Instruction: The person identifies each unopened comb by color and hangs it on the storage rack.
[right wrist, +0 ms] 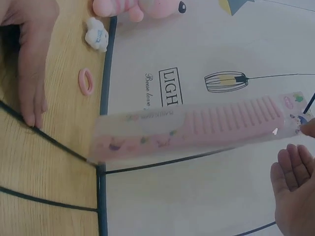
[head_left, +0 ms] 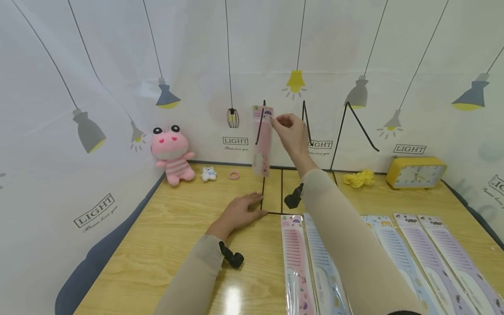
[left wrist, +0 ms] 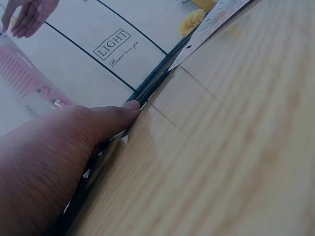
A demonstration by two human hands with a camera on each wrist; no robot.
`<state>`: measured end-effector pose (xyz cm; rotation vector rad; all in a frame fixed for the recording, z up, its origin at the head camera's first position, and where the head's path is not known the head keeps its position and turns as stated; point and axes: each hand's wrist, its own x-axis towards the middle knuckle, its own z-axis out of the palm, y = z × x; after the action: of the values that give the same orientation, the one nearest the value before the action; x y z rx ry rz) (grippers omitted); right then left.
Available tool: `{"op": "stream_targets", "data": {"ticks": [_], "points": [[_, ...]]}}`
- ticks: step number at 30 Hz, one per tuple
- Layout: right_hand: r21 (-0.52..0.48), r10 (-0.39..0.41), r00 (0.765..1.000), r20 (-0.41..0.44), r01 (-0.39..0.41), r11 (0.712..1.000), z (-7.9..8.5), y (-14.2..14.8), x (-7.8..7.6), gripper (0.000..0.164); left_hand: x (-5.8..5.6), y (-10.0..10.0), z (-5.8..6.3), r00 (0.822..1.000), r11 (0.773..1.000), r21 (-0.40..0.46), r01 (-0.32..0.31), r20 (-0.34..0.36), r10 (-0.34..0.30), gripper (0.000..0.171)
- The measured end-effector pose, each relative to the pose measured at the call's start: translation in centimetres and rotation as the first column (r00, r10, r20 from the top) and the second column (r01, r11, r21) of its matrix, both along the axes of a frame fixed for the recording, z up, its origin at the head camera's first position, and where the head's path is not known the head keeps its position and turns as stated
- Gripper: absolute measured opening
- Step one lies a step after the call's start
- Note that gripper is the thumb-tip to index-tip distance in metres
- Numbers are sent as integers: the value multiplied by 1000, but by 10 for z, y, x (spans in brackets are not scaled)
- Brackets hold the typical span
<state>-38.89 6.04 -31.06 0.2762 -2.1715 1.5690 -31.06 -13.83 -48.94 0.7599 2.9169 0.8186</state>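
A pink comb in a clear packet hangs upright at the left hook of a black wire rack. My right hand pinches the right edge of its printed top card between thumb and forefinger. In the right wrist view the packet lies across the picture, fingertips at its card end. My left hand rests flat on the table, fingers extended at the left side of the rack's base. The left wrist view shows its thumb along the dark base wire.
Packaged combs in pink, blue and purple lie in a row at front right. Along the back stand a pink plush toy, small white bear, pink ring, yellow yarn and yellow clock.
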Motion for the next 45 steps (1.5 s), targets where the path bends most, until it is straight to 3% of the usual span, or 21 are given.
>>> {"op": "stream_targets", "data": {"ticks": [6, 12, 16, 22, 36, 45], "points": [[-5, 74, 997, -34, -75, 997, -7, 13, 9, 39, 1, 2, 0, 1000, 1000, 10, 2, 4, -2, 65], [73, 103, 994, -40, -100, 992, -12, 22, 22, 50, 1, 2, 1, 1000, 1000, 19, -3, 3, 3, 64], [132, 125, 992, -23, -121, 984, -13, 25, 35, 48, 2, 1, 0, 1000, 1000, 16, -18, 13, 18, 66], [111, 143, 989, 32, -146, 983, -23, 35, 60, 47, 2, -1, -2, 1000, 999, 33, -23, 22, 22, 66], [57, 227, 956, 186, -242, 969, -54, 69, 115, 44, 1, 1, -1, 1000, 1000, 22, -8, 6, 8, 67], [230, 273, 922, 274, -339, 912, -92, 84, 138, 38, 1, 0, -3, 1000, 1000, 16, 4, -7, -4, 67]]}}
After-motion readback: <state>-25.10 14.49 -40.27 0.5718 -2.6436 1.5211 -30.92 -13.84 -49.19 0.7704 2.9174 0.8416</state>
